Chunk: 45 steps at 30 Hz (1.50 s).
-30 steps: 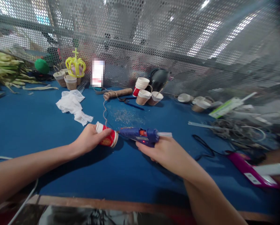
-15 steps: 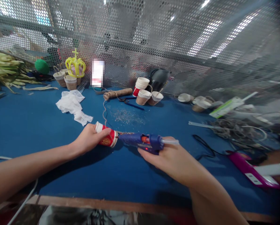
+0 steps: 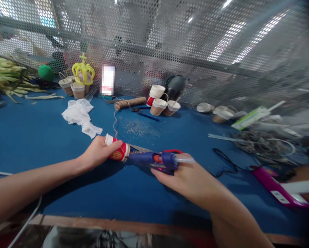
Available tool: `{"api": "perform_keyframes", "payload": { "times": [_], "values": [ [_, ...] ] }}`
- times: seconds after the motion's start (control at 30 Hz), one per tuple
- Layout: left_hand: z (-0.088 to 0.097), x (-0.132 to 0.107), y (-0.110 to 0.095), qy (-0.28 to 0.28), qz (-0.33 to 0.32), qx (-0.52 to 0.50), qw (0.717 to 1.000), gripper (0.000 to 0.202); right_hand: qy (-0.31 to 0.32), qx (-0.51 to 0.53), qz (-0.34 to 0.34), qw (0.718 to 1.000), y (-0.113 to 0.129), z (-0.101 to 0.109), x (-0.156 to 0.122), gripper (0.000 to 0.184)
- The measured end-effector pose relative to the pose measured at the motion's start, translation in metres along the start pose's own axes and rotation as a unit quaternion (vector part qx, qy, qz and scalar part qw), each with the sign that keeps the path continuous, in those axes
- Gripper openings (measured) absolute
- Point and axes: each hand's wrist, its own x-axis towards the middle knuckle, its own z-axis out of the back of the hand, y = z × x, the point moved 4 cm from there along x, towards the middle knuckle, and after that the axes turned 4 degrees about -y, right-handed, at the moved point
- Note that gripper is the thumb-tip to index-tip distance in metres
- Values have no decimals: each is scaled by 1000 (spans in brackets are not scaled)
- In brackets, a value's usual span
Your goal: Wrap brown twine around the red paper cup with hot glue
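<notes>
From my remote seat, I watch the left hand (image 3: 99,151) wrapped around a red paper cup (image 3: 117,155), its long axis running left to right; the right hand (image 3: 185,177), closed on a blue glue gun (image 3: 146,159), points the nozzle left at the cup's right end.

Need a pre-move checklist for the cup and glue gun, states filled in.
1. Left hand gripping red-and-white cup: ok.
2. Right hand gripping glue gun: ok.
3. Gun's indicator light lit: ok, red.
4. Nozzle touching cup: cannot tell; it is at the cup's end, contact unclear.
5. Twine slack between roll and cup: ok, it curves.
6. Scissors fully visible: not ok, partly hidden behind gun.
</notes>
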Motion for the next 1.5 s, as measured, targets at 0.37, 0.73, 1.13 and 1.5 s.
{"api": "perform_keyframes", "payload": {
  "times": [0.37,0.73,1.13,1.5],
  "values": [
    [1,2,6,-6,-10,22,1000,37,-41,20,7,999,-3,7,2,23],
    [1,0,4,-2,-22,35,999,39,-67,27,-19,997,0,6,13,31],
    [1,-1,6,-8,-15,9,1000,38,-12,148,-144,978,-14,-1,20,26],
    [3,-8,-6,-7,-36,-29,999,34,-190,193,-185,945,-93,12,76,26]
  ]
}}
